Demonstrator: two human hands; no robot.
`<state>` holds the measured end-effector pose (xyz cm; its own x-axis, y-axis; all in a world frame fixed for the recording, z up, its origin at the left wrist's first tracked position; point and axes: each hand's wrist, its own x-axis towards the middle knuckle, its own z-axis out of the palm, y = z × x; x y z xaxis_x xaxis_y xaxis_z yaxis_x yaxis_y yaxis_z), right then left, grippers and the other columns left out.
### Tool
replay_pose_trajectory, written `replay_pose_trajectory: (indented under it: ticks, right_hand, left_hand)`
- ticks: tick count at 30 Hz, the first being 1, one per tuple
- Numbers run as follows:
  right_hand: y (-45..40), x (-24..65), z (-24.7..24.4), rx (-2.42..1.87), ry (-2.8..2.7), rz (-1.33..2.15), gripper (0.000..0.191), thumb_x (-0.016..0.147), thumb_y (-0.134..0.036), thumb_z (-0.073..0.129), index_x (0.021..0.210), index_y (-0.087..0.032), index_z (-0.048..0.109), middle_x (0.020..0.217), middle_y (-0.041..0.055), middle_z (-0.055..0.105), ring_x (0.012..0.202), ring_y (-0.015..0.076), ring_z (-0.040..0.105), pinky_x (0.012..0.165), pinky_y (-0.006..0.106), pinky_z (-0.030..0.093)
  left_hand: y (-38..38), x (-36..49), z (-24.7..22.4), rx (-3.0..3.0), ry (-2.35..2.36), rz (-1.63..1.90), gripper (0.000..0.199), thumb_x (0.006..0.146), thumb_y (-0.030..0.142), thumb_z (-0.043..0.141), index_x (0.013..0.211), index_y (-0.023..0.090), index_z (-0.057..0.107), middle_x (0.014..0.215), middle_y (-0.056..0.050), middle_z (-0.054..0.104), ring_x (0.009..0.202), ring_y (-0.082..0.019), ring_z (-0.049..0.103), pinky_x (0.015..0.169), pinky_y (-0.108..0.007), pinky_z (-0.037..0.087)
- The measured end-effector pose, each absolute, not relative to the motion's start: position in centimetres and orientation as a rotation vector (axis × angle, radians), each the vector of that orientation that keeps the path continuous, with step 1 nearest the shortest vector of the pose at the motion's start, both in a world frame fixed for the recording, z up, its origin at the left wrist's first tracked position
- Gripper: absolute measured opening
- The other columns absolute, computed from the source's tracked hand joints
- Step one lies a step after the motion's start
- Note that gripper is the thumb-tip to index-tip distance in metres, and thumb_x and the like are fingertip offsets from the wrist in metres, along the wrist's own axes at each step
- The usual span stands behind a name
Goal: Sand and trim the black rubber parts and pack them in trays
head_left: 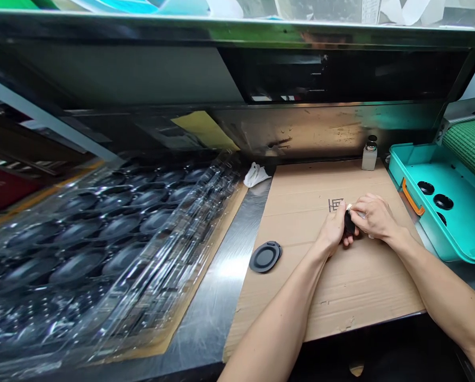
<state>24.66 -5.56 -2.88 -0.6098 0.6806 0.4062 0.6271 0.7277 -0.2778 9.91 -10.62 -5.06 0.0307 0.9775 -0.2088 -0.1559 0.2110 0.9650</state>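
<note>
Your left hand (333, 231) is closed around a small, dark, rounded part (349, 223), held up off the cardboard. Your right hand (375, 215) is pinched narrow at the part's upper edge, beside a small pale bit (349, 207); whether the fingers grip that bit cannot be told. For sound work, brace the part firmly with the left, keep the right's pressure light and even, and turn the part rather than the wrist. A slip could mark the face, in my judgement.

Surface, left to right: clear plastic trays (174, 249) of black round pieces (78, 229) cover your left side. A strip of bare metal counter (221, 276) follows, with a crumpled white wipe (256, 175) at its far end. A flat black disc with a tabbed rim (264, 257) lies on the brown cardboard sheet (301, 212); a translucent bottle with a dark cap (369, 155) stands at the far edge. Right of that sits a turquoise plastic bin with an orange handle (452, 249), dark round pieces (443, 201) inside.

Room: something red (7, 180) at far left, a metal shelf edge (182, 27) overhead, green ribbed matting (470, 143) at right.
</note>
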Motion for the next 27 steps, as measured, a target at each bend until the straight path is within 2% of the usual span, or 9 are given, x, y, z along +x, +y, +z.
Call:
replay_pose_trajectory:
  ticks: [3,7,11,18,23,27]
  right_hand:
    - [-5.5,24.6,-3.2,-1.016,-2.418,0.157,0.024,0.093,-0.026,0.058,0.074,-0.023,0.072,0.078,0.0019,0.069,0.082,0.0192,0.057,0.08,0.033,0.038]
    - [-4.8,24.7,-4.3,-1.073,-2.192,0.176,0.025,0.095,-0.029,0.056,0.08,-0.022,0.074,0.08,0.0042,0.07,0.081,0.0187,0.061,0.076,0.031,0.041]
    - [-3.9,24.9,-5.4,-1.164,-2.051,0.179,0.024,0.094,-0.032,0.058,0.082,-0.021,0.075,0.08,0.0049,0.071,0.078,0.019,0.062,0.073,0.031,0.041]
    - [-3.7,24.8,-5.9,-1.195,-2.077,0.162,0.026,0.094,-0.035,0.057,0.081,-0.021,0.075,0.079,0.0052,0.07,0.077,0.0195,0.062,0.071,0.031,0.041]
    - [-3.5,24.9,-6.2,-1.181,-2.065,0.175,0.027,0.094,-0.036,0.057,0.081,-0.021,0.075,0.079,0.0053,0.071,0.077,0.0196,0.063,0.072,0.031,0.041]
    - [-3.5,25.0,-6.3,-1.19,-2.037,0.193,0.027,0.093,-0.036,0.057,0.08,-0.021,0.075,0.077,0.0043,0.071,0.073,0.0183,0.062,0.069,0.031,0.04]
  left_hand:
    - [-10.5,9.7,-4.7,0.858,1.125,1.1,0.066,0.101,0.063,0.033,0.072,0.011,0.063,0.056,-0.006,0.063,0.034,-0.011,0.053,0.031,-0.02,0.036]
    - [-10.0,8.5,-4.2,0.491,0.975,1.089,0.069,0.106,0.051,0.017,0.085,0.008,0.066,0.059,-0.009,0.065,0.038,-0.012,0.055,0.033,-0.02,0.039]
    - [-9.5,7.2,-3.9,0.235,0.871,1.117,0.067,0.107,0.045,0.017,0.097,0.002,0.067,0.061,-0.012,0.065,0.044,-0.012,0.057,0.036,-0.018,0.042]
    - [-9.4,6.7,-3.6,0.139,0.81,1.088,0.068,0.107,0.045,0.018,0.112,-0.004,0.064,0.06,-0.012,0.064,0.042,-0.011,0.053,0.038,-0.016,0.045]
    - [-9.6,6.7,-3.7,0.164,0.799,1.091,0.069,0.107,0.049,0.019,0.11,-0.002,0.065,0.062,-0.012,0.065,0.044,-0.012,0.056,0.039,-0.017,0.046]
    - [-10.0,6.6,-3.5,0.266,0.716,1.202,0.059,0.104,0.057,0.035,0.112,0.006,0.065,0.084,-0.015,0.073,0.064,-0.017,0.07,0.056,-0.024,0.058]
